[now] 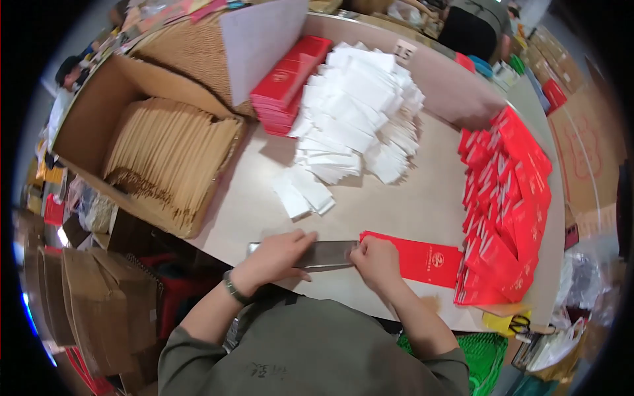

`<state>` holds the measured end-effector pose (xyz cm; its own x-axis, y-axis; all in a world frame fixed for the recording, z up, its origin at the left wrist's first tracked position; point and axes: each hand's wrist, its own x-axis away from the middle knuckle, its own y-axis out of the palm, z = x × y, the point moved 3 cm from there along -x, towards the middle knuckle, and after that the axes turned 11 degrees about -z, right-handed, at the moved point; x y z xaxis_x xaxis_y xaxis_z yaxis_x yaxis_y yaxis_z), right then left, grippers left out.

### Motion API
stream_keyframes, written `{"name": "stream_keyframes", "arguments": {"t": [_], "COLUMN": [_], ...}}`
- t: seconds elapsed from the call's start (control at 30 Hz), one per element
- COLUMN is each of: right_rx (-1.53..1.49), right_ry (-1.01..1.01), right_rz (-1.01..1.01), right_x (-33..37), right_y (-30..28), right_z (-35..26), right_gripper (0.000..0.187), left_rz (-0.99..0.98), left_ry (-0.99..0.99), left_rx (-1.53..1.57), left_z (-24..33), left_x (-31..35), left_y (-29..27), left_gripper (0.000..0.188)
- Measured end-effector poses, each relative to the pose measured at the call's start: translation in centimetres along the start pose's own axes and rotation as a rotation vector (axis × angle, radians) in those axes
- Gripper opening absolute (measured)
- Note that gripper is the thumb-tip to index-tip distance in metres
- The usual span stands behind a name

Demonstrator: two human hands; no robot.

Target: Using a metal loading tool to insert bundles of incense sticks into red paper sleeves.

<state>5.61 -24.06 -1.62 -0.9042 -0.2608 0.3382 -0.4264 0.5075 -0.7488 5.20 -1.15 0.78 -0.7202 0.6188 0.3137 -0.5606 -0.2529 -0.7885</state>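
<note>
On the table's near side lies a long grey metal bar (327,254) with a smooth top; its exact kind is not clear. My left hand (281,257) is closed across it, fingers over the far edge and thumb along the near edge. My right hand (376,263) is closed in a pinch where the bar's right end meets a flat red paper packet (429,262). The packet reaches rightward from under this hand, and its left end shows just beyond the knuckles. What exactly the right fingertips pinch is partly hidden.
Loose white folded papers (356,105) heap up mid-table, beside a stack of red packets (287,82). At left stands a cardboard box (79,142) of upright brown pieces. Piled red packets (505,218) line the right side, with yellow-handled scissors (520,323) near that corner.
</note>
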Motion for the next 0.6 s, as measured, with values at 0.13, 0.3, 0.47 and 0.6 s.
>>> {"name": "stream_keyframes", "arguments": {"t": [0.13, 0.3, 0.47, 0.6], "right_rx": [-0.013, 0.064, 0.158, 0.134], "right_ry": [-0.107, -0.281, -0.310, -0.396], "right_rz": [-0.063, 0.177, 0.243, 0.158], "right_x": [0.2, -5.7, -10.9, -9.8], "right_y": [0.5, -1.7, 0.4, -0.2], "right_z": [-3.5, -6.0, -5.5, -5.1], "right_gripper": [0.026, 0.020, 0.017, 0.016], "left_rz": [0.082, 0.598, 0.560, 0.626], "left_ry": [0.239, -0.251, -0.753, -0.652], "left_rx": [-0.049, -0.157, -0.129, -0.176], "left_z": [0.2, -10.9, -18.8, -20.3], "left_x": [0.2, 7.6, 11.9, 12.1], "left_y": [-0.3, -7.3, -10.3, -8.9], "left_gripper": [0.081, 0.045, 0.020, 0.014]}}
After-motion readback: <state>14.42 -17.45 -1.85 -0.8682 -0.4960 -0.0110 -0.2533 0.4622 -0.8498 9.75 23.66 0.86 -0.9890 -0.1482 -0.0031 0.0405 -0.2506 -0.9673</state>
